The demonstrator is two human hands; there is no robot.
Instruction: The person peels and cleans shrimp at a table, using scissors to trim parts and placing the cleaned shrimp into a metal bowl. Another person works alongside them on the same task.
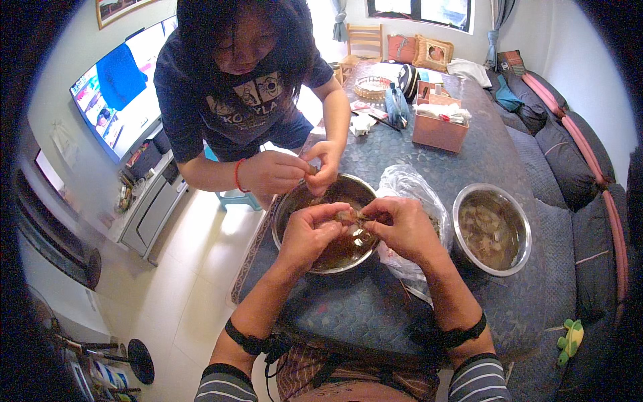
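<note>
Between my hands is a small brownish shrimp (346, 216). My left hand (309, 236) pinches its thicker body, and the fingertips of my right hand (404, 223) grip the other end, where thin legs or shell stick out. Both hands are over a steel basin (326, 271) holding brownish liquid. To the right of it, partly behind my right forearm, lies a clear plastic bag (409, 181); its contents are mostly hidden. Farther right stands a steel bowl (527, 243) with pale pieces, apparently peeled shrimp (485, 226), in cloudy water.
Across the basin, another person's hands (281, 173) hold a small brownish piece (312, 170) above its far rim. A pink box (437, 130) and a blue pouch (397, 105) stand farther up the dark patterned table (351, 311). A cushioned sofa (552, 236) runs along the right.
</note>
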